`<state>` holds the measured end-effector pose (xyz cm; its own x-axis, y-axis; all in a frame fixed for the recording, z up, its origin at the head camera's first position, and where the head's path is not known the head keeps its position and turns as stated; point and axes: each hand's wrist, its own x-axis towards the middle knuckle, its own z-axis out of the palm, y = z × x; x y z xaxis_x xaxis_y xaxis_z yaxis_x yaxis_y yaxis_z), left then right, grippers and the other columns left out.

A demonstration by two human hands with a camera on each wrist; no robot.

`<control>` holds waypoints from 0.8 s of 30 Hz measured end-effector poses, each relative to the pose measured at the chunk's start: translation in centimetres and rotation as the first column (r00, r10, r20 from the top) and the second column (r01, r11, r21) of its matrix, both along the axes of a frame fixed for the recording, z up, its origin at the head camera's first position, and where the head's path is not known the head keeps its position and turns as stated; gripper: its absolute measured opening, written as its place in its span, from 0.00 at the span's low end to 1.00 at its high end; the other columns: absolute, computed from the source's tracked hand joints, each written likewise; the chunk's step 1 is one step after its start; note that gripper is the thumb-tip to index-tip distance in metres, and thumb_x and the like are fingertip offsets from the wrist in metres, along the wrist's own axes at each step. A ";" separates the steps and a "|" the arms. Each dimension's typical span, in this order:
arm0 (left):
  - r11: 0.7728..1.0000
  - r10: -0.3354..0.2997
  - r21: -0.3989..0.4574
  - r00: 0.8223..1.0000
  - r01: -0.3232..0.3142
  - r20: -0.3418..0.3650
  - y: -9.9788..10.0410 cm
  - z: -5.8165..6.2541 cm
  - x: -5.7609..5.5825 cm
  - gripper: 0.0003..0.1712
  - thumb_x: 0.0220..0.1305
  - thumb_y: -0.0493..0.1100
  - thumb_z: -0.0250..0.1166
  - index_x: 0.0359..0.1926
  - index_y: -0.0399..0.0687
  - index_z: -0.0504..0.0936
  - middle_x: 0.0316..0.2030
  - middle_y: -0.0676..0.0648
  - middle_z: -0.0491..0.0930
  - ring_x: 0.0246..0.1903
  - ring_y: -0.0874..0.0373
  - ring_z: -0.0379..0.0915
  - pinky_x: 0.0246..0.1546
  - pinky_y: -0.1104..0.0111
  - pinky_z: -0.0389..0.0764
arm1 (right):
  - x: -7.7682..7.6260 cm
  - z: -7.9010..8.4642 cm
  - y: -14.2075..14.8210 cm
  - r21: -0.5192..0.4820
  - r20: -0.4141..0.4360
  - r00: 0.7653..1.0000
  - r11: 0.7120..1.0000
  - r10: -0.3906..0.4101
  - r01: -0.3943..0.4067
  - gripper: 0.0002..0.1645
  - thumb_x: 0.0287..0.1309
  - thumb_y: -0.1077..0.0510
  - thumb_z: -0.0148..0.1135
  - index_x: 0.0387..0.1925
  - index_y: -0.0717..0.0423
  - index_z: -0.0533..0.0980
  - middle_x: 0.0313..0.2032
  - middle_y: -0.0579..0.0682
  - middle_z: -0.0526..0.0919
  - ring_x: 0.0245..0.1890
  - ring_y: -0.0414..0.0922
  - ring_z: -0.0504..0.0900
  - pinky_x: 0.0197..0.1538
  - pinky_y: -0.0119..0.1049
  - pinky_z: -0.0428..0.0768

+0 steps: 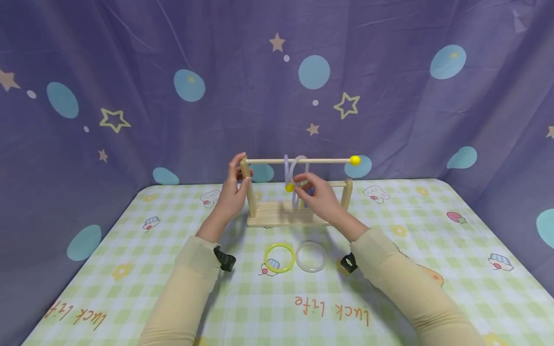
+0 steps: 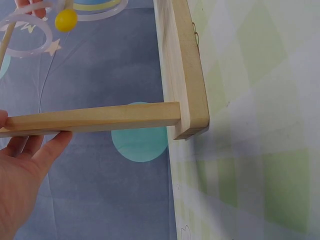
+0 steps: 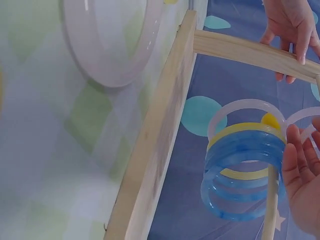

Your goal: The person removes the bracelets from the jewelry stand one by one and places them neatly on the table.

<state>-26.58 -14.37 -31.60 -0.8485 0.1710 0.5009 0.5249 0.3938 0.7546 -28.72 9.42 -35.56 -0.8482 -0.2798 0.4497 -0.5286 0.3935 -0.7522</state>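
A wooden stand [image 1: 277, 220] has two posts with rods ending in yellow balls. My left hand [image 1: 233, 194] grips the top of its left post [image 2: 100, 117], fingers on both sides. A lilac ring [image 1: 286, 168] hangs on the upper rod [image 1: 329, 161]. Beside it, my right hand [image 1: 318, 194] pinches another pale lilac ring [image 1: 292, 169], which overlaps the upper rod in the head view. On the lower rod [image 3: 270, 200], several blue rings [image 3: 245, 145], a yellow ring [image 3: 235, 127] and a pale ring [image 3: 245, 103] hang close together, partly hidden behind my right hand in the head view.
In front of the stand, a yellow-green ring [image 1: 279, 272] and a clear whitish ring [image 1: 311, 270] lie flat on the checked tablecloth [image 1: 173, 283]. A purple patterned curtain [image 1: 242, 96] hangs right behind the table. The upper rod's ball [image 1: 355, 160] sticks out at the right.
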 end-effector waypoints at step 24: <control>1.000 -0.007 -0.010 0.999 0.007 -0.031 0.0 0.1 0.2 0.29 0.72 0.27 0.47 0.69 0.43 0.51 0.49 0.27 0.73 0.50 0.35 0.71 0.51 0.47 0.73 | 2.9 1.6 1.8 -0.311 -0.159 0.983 0.950 -0.091 0.037 0.10 0.64 0.75 0.53 0.47 0.76 0.70 0.35 0.71 0.80 0.29 0.66 0.81 0.34 0.48 0.83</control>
<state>-26.40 -14.34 -31.55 -0.8314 0.1818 0.5251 0.5506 0.3975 0.7341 -25.84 11.25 -33.95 -0.7638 -0.0544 0.6432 -0.6398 0.1964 -0.7431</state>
